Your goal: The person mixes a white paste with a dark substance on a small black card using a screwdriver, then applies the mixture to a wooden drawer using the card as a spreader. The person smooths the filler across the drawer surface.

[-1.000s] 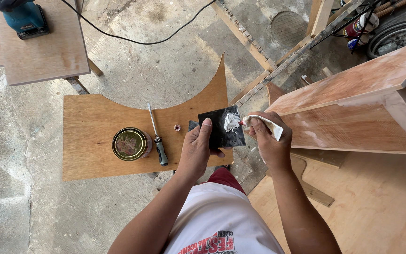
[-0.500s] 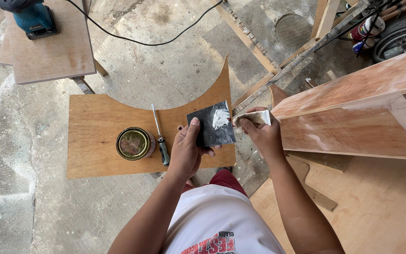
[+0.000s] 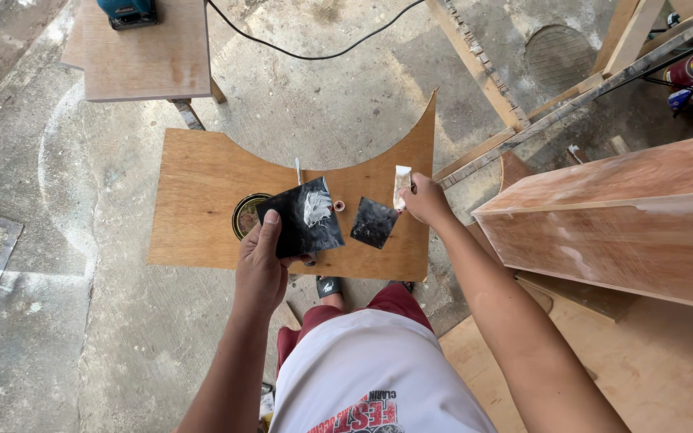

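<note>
A black sheet (image 3: pixel 302 218) is gripped by the left hand (image 3: pixel 260 269); the scraper (image 3: pixel 402 184), now lifted away, is pinched in the right hand (image 3: pixel 424 200).

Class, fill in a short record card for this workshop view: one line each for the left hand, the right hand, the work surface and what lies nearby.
Left hand: holds a black sheet smeared with white paste
Right hand: holds a small pale scraper
Work surface: plywood board with a curved cut-out
On board: round tin, second black sheet
Nearby: wooden box, power tool
</note>
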